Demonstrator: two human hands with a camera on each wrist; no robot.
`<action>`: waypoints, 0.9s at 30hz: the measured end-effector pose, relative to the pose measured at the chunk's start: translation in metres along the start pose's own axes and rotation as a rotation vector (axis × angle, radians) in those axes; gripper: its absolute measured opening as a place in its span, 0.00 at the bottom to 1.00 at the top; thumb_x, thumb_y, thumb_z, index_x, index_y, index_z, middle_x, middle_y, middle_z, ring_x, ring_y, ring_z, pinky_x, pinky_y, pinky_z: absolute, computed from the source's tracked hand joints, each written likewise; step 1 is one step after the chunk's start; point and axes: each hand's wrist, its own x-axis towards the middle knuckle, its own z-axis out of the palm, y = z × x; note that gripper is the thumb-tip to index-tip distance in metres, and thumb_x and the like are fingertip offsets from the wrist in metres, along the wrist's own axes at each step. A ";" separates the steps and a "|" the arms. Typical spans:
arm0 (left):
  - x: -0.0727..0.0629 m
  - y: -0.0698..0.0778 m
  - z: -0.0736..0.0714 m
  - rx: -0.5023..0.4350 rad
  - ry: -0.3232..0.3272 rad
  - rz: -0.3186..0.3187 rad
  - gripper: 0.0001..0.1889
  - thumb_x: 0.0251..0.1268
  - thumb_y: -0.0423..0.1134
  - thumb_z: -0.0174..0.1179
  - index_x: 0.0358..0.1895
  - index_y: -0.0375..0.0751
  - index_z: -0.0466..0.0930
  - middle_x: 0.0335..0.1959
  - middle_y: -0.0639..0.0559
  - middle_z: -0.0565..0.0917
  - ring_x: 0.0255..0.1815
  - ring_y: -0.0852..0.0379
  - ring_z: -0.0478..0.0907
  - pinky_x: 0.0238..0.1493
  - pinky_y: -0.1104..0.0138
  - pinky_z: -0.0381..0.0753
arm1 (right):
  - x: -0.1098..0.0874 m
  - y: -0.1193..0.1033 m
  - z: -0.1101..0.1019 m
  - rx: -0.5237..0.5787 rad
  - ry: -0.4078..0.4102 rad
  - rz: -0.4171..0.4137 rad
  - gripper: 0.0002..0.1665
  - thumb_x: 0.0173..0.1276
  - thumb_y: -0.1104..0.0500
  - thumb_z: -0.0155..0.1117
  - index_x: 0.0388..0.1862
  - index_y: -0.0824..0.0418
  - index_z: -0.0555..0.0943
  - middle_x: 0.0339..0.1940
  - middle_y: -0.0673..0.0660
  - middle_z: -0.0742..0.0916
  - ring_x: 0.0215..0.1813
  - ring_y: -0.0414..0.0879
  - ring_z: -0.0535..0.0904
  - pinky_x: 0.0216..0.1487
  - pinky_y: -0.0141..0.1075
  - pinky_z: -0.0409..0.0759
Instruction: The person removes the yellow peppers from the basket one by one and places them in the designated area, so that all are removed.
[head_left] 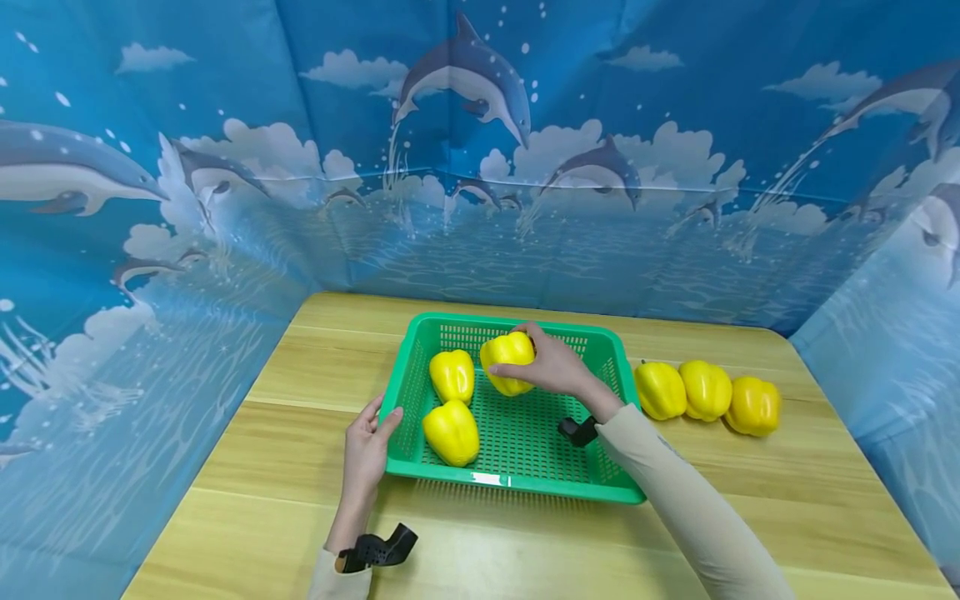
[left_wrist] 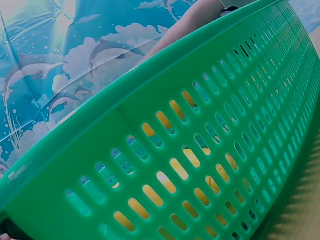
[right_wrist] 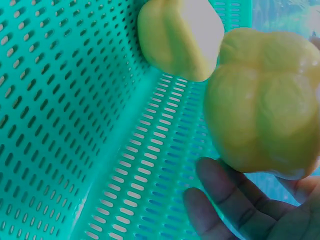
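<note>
My right hand [head_left: 557, 365] holds a yellow bell pepper [head_left: 502, 348] inside the green plastic basket [head_left: 528, 437], thumb on the near side and fingers over the far side. In the right wrist view this pepper [right_wrist: 265, 110] rests against the fingers, some of them reaching below it. Two more yellow bell peppers lie in the basket's left part, an upper one [head_left: 452, 375] and a lower one [head_left: 452, 433]. At the basket's left rim my left hand [head_left: 365, 450] grips the edge, thumb on top. The left wrist view shows mostly the slotted basket wall [left_wrist: 165, 120].
On the wooden table [head_left: 262, 450], right of the basket, three yellow bell peppers stand in a row: one near the basket [head_left: 660, 390], a middle one [head_left: 706, 390] and an outer one [head_left: 753, 407]. A blue dolphin-print curtain [head_left: 480, 242] closes off the back and sides.
</note>
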 end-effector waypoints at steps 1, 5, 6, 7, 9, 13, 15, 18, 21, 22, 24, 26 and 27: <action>0.000 0.000 0.000 0.003 0.002 -0.001 0.28 0.69 0.41 0.58 0.68 0.36 0.64 0.45 0.35 0.83 0.40 0.41 0.81 0.38 0.62 0.81 | -0.001 -0.001 -0.001 0.008 0.014 -0.008 0.51 0.52 0.28 0.65 0.66 0.56 0.63 0.44 0.55 0.80 0.36 0.48 0.77 0.31 0.40 0.77; 0.001 -0.001 -0.001 0.005 0.004 -0.003 0.28 0.69 0.42 0.58 0.69 0.36 0.63 0.45 0.35 0.83 0.40 0.41 0.81 0.38 0.62 0.81 | -0.004 -0.004 -0.004 0.042 0.064 -0.033 0.50 0.53 0.29 0.65 0.65 0.56 0.64 0.43 0.55 0.80 0.35 0.48 0.77 0.30 0.40 0.77; 0.001 -0.001 -0.001 0.005 0.003 -0.002 0.28 0.69 0.42 0.58 0.69 0.36 0.64 0.45 0.35 0.83 0.40 0.41 0.81 0.38 0.62 0.81 | -0.005 -0.005 -0.005 0.049 0.075 -0.035 0.49 0.53 0.29 0.65 0.65 0.56 0.64 0.42 0.54 0.81 0.35 0.48 0.78 0.30 0.40 0.77; 0.000 0.000 -0.001 0.006 0.003 -0.002 0.28 0.69 0.42 0.58 0.68 0.37 0.64 0.45 0.35 0.83 0.40 0.41 0.82 0.38 0.62 0.81 | -0.006 -0.006 -0.006 0.057 0.084 -0.035 0.49 0.53 0.29 0.65 0.65 0.56 0.64 0.41 0.54 0.81 0.35 0.48 0.78 0.30 0.40 0.77; 0.000 0.000 -0.001 0.010 0.004 -0.004 0.28 0.69 0.42 0.58 0.69 0.37 0.63 0.45 0.36 0.83 0.39 0.42 0.82 0.38 0.63 0.81 | -0.009 -0.007 -0.008 0.077 0.093 -0.034 0.49 0.53 0.29 0.65 0.65 0.56 0.64 0.41 0.55 0.81 0.35 0.48 0.78 0.30 0.40 0.78; 0.000 0.000 -0.001 0.022 0.007 -0.008 0.29 0.69 0.43 0.58 0.69 0.36 0.62 0.44 0.36 0.83 0.39 0.42 0.81 0.37 0.64 0.80 | -0.013 -0.010 -0.011 0.121 0.121 -0.032 0.50 0.54 0.31 0.66 0.66 0.57 0.63 0.43 0.56 0.81 0.36 0.49 0.79 0.31 0.40 0.78; 0.000 0.000 -0.001 0.022 0.005 -0.009 0.30 0.69 0.43 0.58 0.69 0.36 0.62 0.44 0.36 0.83 0.39 0.41 0.81 0.38 0.63 0.80 | -0.015 -0.011 -0.013 0.131 0.144 -0.041 0.49 0.55 0.31 0.65 0.66 0.57 0.63 0.44 0.57 0.80 0.36 0.49 0.78 0.31 0.40 0.78; 0.000 0.000 -0.001 0.021 0.003 -0.010 0.30 0.69 0.43 0.58 0.70 0.36 0.61 0.45 0.36 0.83 0.42 0.41 0.81 0.40 0.62 0.80 | -0.020 -0.012 -0.016 0.137 0.190 -0.062 0.46 0.56 0.33 0.66 0.65 0.55 0.63 0.43 0.58 0.79 0.35 0.50 0.78 0.30 0.39 0.78; 0.000 0.001 -0.001 0.020 0.002 -0.010 0.30 0.69 0.43 0.58 0.70 0.36 0.61 0.46 0.35 0.82 0.42 0.41 0.81 0.40 0.62 0.80 | -0.025 -0.014 -0.019 0.134 0.245 -0.092 0.44 0.57 0.34 0.66 0.63 0.54 0.63 0.43 0.59 0.78 0.34 0.51 0.77 0.29 0.40 0.78; -0.001 0.001 -0.001 0.020 0.001 -0.008 0.30 0.69 0.43 0.58 0.70 0.36 0.61 0.46 0.35 0.82 0.42 0.41 0.81 0.40 0.62 0.80 | -0.027 -0.014 -0.020 0.139 0.258 -0.099 0.43 0.57 0.35 0.66 0.63 0.54 0.63 0.44 0.59 0.78 0.34 0.51 0.77 0.29 0.41 0.78; -0.001 0.001 -0.001 0.021 -0.001 -0.006 0.30 0.69 0.42 0.58 0.70 0.36 0.61 0.47 0.35 0.82 0.42 0.41 0.81 0.40 0.62 0.80 | -0.032 -0.015 -0.023 0.148 0.288 -0.114 0.43 0.57 0.36 0.67 0.63 0.53 0.63 0.45 0.59 0.77 0.35 0.51 0.77 0.28 0.41 0.78; -0.001 0.001 -0.001 0.018 -0.002 -0.009 0.30 0.69 0.42 0.58 0.69 0.36 0.61 0.46 0.35 0.82 0.41 0.41 0.81 0.40 0.62 0.81 | -0.036 -0.015 -0.026 0.149 0.315 -0.131 0.42 0.58 0.37 0.67 0.64 0.54 0.62 0.46 0.60 0.77 0.35 0.51 0.77 0.29 0.41 0.78; -0.001 0.001 -0.002 0.017 -0.001 -0.010 0.29 0.69 0.42 0.58 0.69 0.36 0.62 0.46 0.35 0.82 0.41 0.41 0.81 0.40 0.62 0.81 | -0.039 -0.016 -0.028 0.152 0.324 -0.133 0.42 0.58 0.38 0.68 0.64 0.54 0.62 0.46 0.60 0.77 0.35 0.52 0.77 0.29 0.41 0.78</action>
